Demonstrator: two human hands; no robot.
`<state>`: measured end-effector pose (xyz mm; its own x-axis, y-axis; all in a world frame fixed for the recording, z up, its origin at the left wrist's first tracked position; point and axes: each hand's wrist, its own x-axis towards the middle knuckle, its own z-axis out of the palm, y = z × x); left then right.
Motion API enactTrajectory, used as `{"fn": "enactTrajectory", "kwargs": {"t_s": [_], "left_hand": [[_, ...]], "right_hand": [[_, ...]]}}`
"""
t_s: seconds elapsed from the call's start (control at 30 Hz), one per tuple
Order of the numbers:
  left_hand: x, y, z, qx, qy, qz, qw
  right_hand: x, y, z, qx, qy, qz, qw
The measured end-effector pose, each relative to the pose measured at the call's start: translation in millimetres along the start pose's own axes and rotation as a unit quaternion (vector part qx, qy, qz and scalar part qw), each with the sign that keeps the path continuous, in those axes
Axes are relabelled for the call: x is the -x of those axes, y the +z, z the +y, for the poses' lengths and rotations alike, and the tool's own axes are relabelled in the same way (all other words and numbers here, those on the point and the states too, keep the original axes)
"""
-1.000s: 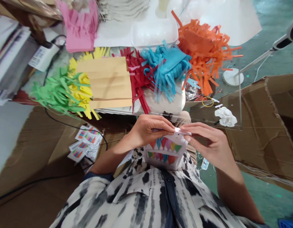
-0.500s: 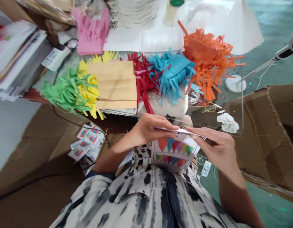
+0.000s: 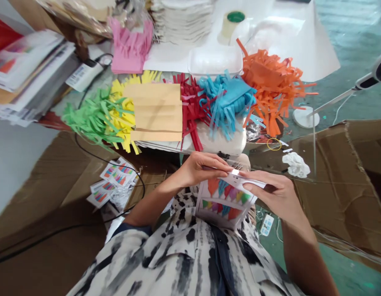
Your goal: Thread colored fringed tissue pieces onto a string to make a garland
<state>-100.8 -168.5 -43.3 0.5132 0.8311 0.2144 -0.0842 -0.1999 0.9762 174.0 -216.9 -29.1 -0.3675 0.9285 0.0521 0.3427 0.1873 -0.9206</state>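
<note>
white, with two rows of coloured pennants printed on it, the card (image 3: 223, 203) was between the two hands, in front of the patterned shirt (image 3: 178, 259) and just short of the tabletop (image 3: 105, 80). the left hand (image 3: 204, 167) had its fingers pinched on the left part of the card's top edge; the right hand (image 3: 272, 187) grasped the same edge farther right between thumb and fingers. on the tabletop, green fringe (image 3: 88, 117), yellow fringe (image 3: 124, 119), red fringe (image 3: 193, 111), blue fringe (image 3: 232, 98) and orange fringe (image 3: 270, 82) lay in a row, a tan sheet (image 3: 158, 111) overlapping the yellow. pink fringe (image 3: 131, 47) lay farther back. more cards (image 3: 118, 170) lay below, at the left.
</note>
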Motion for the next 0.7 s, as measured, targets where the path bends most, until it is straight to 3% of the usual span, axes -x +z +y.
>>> {"fn": "enactTrajectory", "kwargs": {"t_s": [0.1, 0.27, 0.37, 0.7], "left_hand": [[4.9, 2.5, 7.3, 0.001, 0.002, 0.012, 1.000], [9.6, 4.4, 25.3, -0.053, 0.061, 0.009, 0.997], [9.5, 5.3, 32.5, -0.053, 0.069, 0.014, 0.996], [14.8, 9.2, 32.0, -0.034, 0.053, 0.010, 0.998]], "right_hand": [[4.3, 1.0, -4.6, 0.022, -0.005, 0.012, 1.000], [11.8, 5.4, -19.6, 0.084, -0.044, 0.035, 0.995], [10.7, 6.5, -28.8, 0.072, -0.071, 0.016, 0.995], [13.0, 5.6, -30.5, 0.018, -0.080, 0.020, 0.996]]}}
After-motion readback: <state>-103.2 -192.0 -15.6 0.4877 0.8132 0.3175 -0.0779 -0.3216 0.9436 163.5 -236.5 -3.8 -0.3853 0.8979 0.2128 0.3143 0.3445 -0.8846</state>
